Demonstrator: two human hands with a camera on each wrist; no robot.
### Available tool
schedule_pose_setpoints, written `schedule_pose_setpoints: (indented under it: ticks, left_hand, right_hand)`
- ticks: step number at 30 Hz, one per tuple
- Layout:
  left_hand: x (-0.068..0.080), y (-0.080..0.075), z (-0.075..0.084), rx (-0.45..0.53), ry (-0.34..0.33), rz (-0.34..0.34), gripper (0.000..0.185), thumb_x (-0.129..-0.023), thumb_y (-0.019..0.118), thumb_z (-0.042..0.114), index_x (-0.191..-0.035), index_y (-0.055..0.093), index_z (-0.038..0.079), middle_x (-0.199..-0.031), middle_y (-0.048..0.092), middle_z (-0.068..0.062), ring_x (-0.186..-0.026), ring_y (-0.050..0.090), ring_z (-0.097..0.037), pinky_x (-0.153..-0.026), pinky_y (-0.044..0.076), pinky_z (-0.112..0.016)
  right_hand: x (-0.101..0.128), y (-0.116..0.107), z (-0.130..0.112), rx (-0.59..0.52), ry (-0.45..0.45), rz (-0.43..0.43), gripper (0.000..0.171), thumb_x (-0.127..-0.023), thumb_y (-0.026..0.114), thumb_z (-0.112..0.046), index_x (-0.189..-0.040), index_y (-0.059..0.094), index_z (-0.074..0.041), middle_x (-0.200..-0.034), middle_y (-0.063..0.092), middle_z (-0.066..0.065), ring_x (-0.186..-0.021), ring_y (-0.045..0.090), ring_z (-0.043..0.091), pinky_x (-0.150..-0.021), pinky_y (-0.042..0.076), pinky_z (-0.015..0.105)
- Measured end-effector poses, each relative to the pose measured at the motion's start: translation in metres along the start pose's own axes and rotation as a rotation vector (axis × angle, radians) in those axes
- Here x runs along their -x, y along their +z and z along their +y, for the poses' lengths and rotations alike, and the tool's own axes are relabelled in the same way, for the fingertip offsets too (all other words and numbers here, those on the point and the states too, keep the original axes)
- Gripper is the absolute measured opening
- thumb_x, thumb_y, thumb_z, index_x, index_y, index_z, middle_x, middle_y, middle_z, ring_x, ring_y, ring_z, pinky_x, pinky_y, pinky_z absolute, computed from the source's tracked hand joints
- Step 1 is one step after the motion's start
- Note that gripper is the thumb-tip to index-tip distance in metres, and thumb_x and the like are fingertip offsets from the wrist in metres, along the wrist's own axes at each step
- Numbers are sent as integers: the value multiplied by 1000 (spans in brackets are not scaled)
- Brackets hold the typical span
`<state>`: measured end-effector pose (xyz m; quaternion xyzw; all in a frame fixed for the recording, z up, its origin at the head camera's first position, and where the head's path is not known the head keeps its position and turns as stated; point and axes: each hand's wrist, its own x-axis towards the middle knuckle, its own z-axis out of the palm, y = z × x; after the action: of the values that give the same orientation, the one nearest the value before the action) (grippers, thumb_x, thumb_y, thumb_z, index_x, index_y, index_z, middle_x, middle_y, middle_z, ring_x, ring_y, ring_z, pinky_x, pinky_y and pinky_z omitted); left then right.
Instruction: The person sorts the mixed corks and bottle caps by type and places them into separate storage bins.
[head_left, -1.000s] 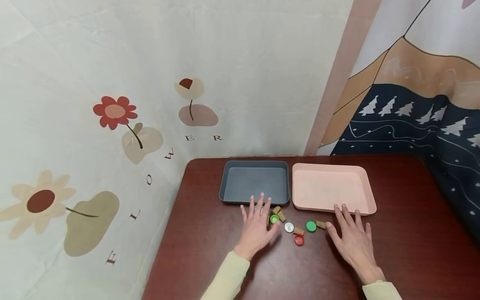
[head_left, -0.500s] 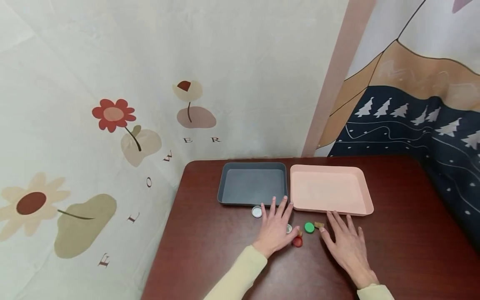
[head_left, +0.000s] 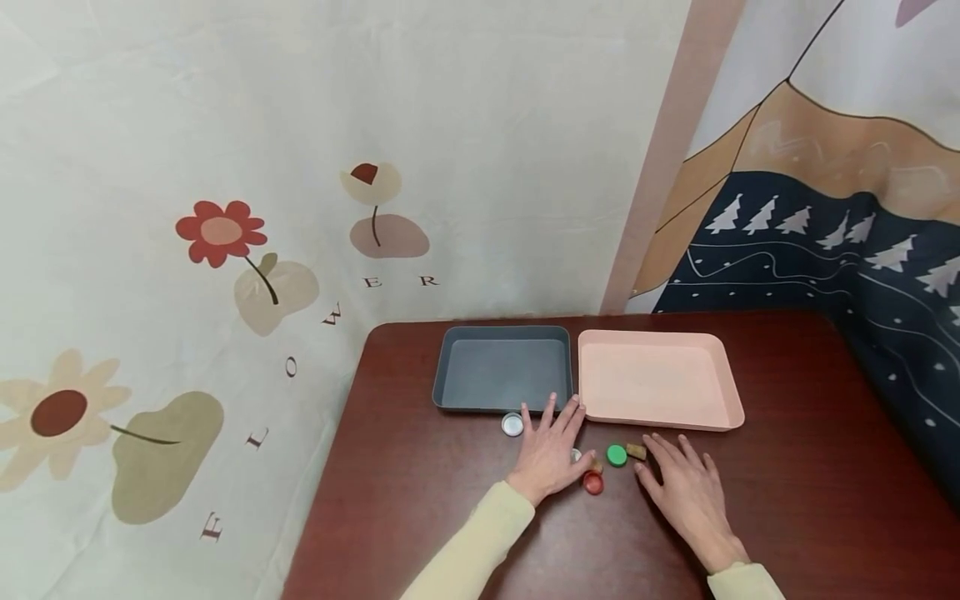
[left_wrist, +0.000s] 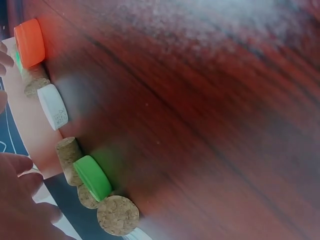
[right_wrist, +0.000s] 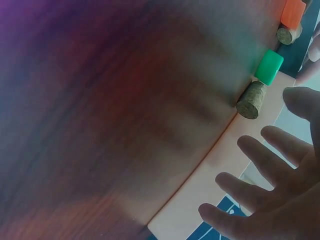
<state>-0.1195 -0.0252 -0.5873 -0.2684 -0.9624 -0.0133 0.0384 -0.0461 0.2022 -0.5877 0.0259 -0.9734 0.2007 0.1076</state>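
My left hand (head_left: 547, 454) hovers with spread fingers over a group of bottle caps and corks, hiding several of them in the head view. A white cap (head_left: 512, 425) lies left of its fingers, and a red cap (head_left: 592, 482) by its thumb. The left wrist view shows a light green cap (left_wrist: 93, 177), a white cap (left_wrist: 52, 107) and a round cork end (left_wrist: 118, 215) near that hand. My right hand (head_left: 686, 496) has its fingers extended, holding nothing. Beside its fingertips lie a cork (head_left: 636, 451) and a green cap (head_left: 617, 455).
Side by side behind the caps stand a dark grey tray (head_left: 501, 400) and a pink tray (head_left: 660, 375), both with low rims. The reddish-brown table (head_left: 420, 483) meets a printed cloth backdrop (head_left: 487, 167) at its far edge.
My left hand has shifted right, covering the light green cap and nearby corks and uncovering a white cap on its left. My right hand has drawn slightly back from the pink tray.
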Motion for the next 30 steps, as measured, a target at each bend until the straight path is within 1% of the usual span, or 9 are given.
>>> schedule_pose_setpoints:
  ticks: [4,7,12,18,22,30]
  left_hand:
    - [0,0,1,4,-5,-17,76,-98,50,64,-161,40,22,-168,32,5,-155,27,-33,-113,24,-74]
    - [0,1,2,1,-11,-26,76,-98,51,64,-161,40,23,-168,32,5,-155,27,-33,-113,24,-74]
    - [0,1,4,-15,-8,-32,79,-97,52,66,-161,39,22,-168,31,4,-155,26,-31,-114,24,-73]
    - [-2,-1,6,-5,10,-52,81,-98,52,65,-161,38,16,-169,29,-1,-157,21,-26,-120,22,-63]
    - [-1,-2,7,4,15,-67,82,-99,52,64,-162,36,14,-170,27,-2,-157,21,-26,-122,22,-59]
    - [-2,-3,6,4,22,-70,82,-99,53,63,-162,36,13,-170,28,-2,-157,21,-26,-122,24,-59]
  right_hand:
    - [-3,2,0,10,-41,37,44,-86,81,-17,-127,71,-5,-123,72,16,-126,57,50,-99,36,76]
    - [-5,2,0,12,-57,50,42,-83,84,-12,-123,73,-5,-116,75,15,-122,60,47,-97,39,75]
    - [-8,4,0,12,-57,43,38,-81,86,-11,-117,75,-4,-110,76,15,-115,63,45,-96,41,72]
    - [-13,7,0,8,-80,67,31,-79,88,-10,-107,75,-4,-104,75,16,-104,65,44,-90,46,68]
    - [-15,7,0,4,-89,75,27,-79,88,-8,-102,75,-4,-99,75,14,-100,66,44,-86,47,67]
    - [-16,6,0,-4,-50,36,24,-81,86,-7,-102,75,-4,-98,75,14,-99,67,42,-85,47,67]
